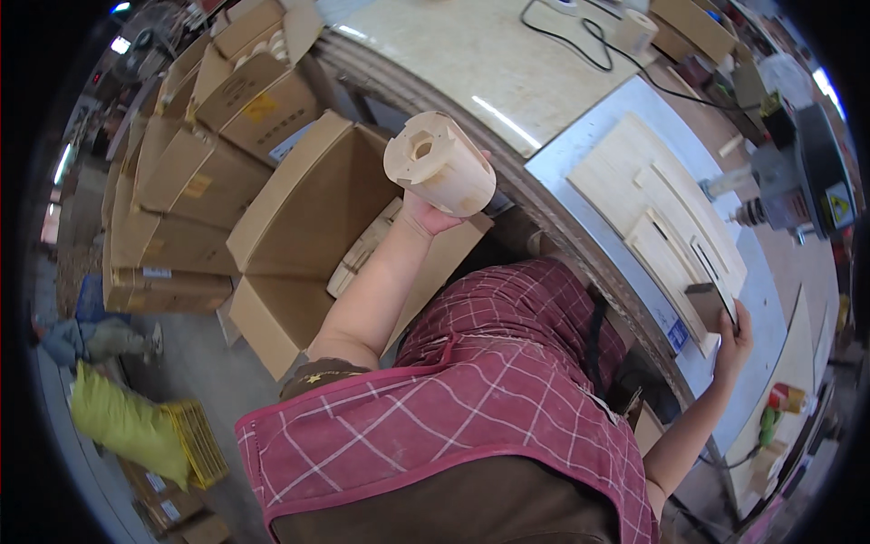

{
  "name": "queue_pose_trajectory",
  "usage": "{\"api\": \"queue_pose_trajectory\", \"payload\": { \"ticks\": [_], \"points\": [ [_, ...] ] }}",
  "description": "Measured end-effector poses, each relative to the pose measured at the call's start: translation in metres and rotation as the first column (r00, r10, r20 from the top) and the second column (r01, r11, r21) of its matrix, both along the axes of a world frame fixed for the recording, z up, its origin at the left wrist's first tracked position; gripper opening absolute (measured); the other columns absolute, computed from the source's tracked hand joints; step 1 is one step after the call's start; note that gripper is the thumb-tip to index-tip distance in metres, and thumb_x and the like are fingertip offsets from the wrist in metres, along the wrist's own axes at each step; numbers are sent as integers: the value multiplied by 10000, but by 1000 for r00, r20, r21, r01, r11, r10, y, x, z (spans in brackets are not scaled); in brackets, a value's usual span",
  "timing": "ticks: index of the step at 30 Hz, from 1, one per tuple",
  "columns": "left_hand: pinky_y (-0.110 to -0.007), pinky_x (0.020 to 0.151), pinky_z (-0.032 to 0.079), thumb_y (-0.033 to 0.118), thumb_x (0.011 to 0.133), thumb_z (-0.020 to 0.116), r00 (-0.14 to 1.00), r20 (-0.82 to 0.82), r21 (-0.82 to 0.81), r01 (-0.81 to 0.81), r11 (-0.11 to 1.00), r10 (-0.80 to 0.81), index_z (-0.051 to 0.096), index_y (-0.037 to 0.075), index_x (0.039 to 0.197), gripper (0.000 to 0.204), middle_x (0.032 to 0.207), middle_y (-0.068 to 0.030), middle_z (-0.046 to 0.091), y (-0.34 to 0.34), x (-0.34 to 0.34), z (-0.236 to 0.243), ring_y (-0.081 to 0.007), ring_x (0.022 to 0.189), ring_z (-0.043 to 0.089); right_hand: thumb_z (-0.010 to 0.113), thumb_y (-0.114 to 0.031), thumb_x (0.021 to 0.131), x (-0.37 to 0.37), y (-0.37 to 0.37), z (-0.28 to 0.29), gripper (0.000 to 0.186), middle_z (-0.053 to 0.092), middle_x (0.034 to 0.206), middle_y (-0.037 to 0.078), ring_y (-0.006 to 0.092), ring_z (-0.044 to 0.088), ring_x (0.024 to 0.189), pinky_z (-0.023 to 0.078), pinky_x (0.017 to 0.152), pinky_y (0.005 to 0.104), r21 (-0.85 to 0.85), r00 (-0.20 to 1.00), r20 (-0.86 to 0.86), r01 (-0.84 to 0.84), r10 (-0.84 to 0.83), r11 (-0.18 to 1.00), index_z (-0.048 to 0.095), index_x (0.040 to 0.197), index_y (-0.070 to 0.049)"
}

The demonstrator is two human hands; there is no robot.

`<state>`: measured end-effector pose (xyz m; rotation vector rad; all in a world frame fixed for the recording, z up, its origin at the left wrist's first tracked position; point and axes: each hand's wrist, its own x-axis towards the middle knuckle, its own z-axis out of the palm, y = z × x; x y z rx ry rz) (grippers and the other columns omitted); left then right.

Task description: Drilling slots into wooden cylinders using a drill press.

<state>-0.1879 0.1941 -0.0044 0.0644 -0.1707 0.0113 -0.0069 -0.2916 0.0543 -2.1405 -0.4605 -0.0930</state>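
Note:
My left hand [435,213] is raised over an open cardboard box [292,199], gripping a pale wooden cylinder [453,172] that has a centre hole and notches in its top face. Inside the box lie stacked wooden pieces [355,258]. My right hand [732,344] is closed at the end of a slotted wooden board assembly [639,190], beside a small dark plate [702,299]; its exact grip is hard to make out. The assembly rests on a light blue metal work surface [553,172] along the bench.
A grey machine with a chuck [797,172] stands at the right, below a black cable [607,63] on the bench. Stacked cartons [186,218] fill the left. A person in grey-blue [91,340], a yellow crate [195,444] and a green sack [127,422] are at lower left.

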Motion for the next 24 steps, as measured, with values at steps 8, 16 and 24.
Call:
{"api": "queue_pose_trajectory", "payload": {
  "ticks": [8,16,24],
  "points": [
    [-395,757,494,415,852,454,659,-573,356,-336,872,488,561,101,1075,400,1056,-63,594,61,-95,-46,-225,945,579,573,-101,839,11,-17,0,284,560,1022,57,131,521,940,412,819,246,-139,999,-3,48,-49,989,542,1096,16],
    [-310,617,508,236,754,673,141,-744,625,-199,755,653,595,83,935,249,855,-45,613,102,-206,-130,-150,728,601,593,-210,840,-9,-20,32,346,573,993,61,134,510,870,402,789,254,-311,978,61,207,-198,927,546,1121,-14],
    [-225,468,482,216,780,617,99,-814,523,-301,797,572,586,82,920,196,746,-5,602,90,-254,-179,-110,600,584,588,-205,844,-11,-24,39,333,583,1021,72,142,523,898,412,803,259,-352,967,91,255,-238,901,556,1111,-8]
  ]
}}
